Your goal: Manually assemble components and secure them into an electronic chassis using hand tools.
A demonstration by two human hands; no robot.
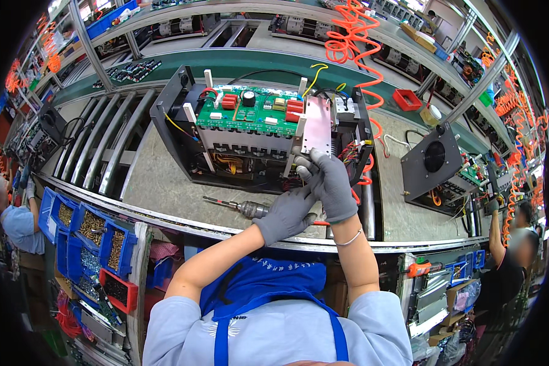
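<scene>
A black metal chassis [180,143] stands in front of me, with a green circuit board [262,113] on top and white posts at its corners. Near its right end is a pinkish-silver metal plate [317,122] with small holes. My right hand [332,186], in a grey glove, has its fingers bent at the plate's lower edge; what they pinch, if anything, is hidden. Just left and below, my gloved left hand [287,216] wraps over the body of a power screwdriver [250,209], whose bit points left. The two hands touch at the fingers.
Orange coiled hose [372,73] hangs right of the chassis. Another black chassis [433,158] stands farther right, near a co-worker's arm [497,229]. Metal rollers [100,143] lie left. Blue bins [91,229] of screws and a red bin [118,290] sit below the bench edge.
</scene>
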